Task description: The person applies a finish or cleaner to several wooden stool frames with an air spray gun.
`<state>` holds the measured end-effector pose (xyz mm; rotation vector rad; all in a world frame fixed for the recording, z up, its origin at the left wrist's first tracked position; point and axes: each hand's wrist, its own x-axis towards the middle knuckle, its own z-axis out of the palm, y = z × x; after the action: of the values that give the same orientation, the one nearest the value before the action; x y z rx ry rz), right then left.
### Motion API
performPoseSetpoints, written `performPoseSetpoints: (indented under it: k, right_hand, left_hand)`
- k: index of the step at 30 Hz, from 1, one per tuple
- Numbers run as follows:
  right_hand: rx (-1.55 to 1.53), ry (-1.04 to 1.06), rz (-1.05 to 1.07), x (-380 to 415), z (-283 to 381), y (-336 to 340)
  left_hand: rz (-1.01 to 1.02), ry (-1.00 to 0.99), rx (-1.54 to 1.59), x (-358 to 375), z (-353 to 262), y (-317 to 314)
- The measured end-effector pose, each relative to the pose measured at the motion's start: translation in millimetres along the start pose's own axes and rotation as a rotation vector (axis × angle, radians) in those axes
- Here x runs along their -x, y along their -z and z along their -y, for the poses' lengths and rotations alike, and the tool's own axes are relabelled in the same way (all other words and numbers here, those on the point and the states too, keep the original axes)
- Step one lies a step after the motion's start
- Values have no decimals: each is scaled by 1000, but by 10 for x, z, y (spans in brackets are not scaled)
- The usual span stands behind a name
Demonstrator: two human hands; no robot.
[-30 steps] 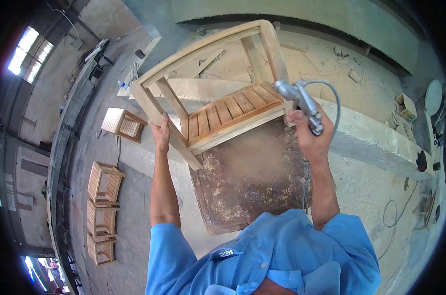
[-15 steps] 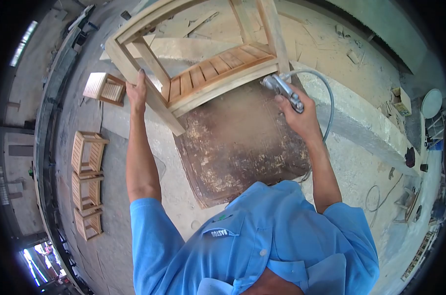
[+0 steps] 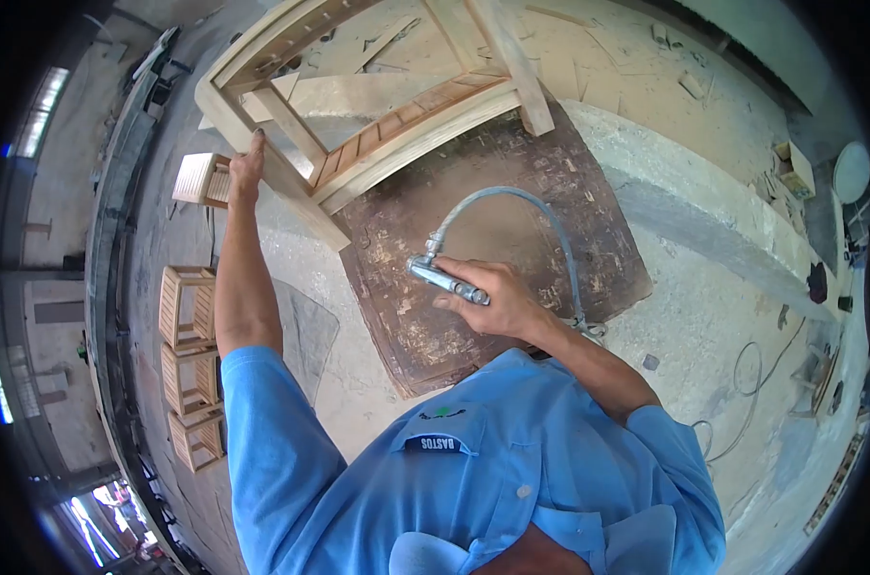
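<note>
My left hand (image 3: pixel 248 171) grips one leg of a slatted wooden furniture frame (image 3: pixel 416 139), thumb along the outer face. The frame is pale wood with a row of reddish-brown slats, and it stands tilted over the far part of a worn brown work surface (image 3: pixel 435 331). Closed around a metal air blow gun (image 3: pixel 446 280), my right hand (image 3: pixel 502 299) is above the middle of that surface, apart from the frame. A grey hose (image 3: pixel 559 225) arches from the gun back toward the near right edge.
Several small slatted wooden pieces (image 3: pixel 193 364) line the floor at left, with another slatted piece (image 3: pixel 203 180) farther up. A raised concrete ledge (image 3: pixel 703 196) runs along the right. Wood scraps (image 3: pixel 387 46) litter the dusty far floor. A cardboard box (image 3: pixel 794 168) is at far right.
My right hand has drawn the blow gun away from the frame's right corner, toward me and left. The frame has shifted slightly left and tilted, with my left hand still on its leg.
</note>
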<state>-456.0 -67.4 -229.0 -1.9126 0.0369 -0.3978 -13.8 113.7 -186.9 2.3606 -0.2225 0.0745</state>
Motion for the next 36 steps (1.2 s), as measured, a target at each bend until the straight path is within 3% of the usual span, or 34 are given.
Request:
performPoseSetpoints:
  k: [4,13,20,26,32,36]
  right_hand:
    - [-27,-17,-188,109,-155,69]
    - [-18,-325,-577,590,-273,942]
    - [44,-210,-818,640,-375,1135]
    - [79,-298,-699,513,-192,881]
    - [-84,-158,-312,412,62,404]
    - [-95,-70,-175,298,60,113]
  left_hand:
    - [24,45,-43,-72,67,-8]
    - [51,11,-11,-168,197,-47]
    - [26,-18,-63,-66,33,-27]
    - [46,-30,-86,-381,411,-49]
    - [67,60,-113,-42,130,-23]
    - [47,-41,-25,-68,258,-68]
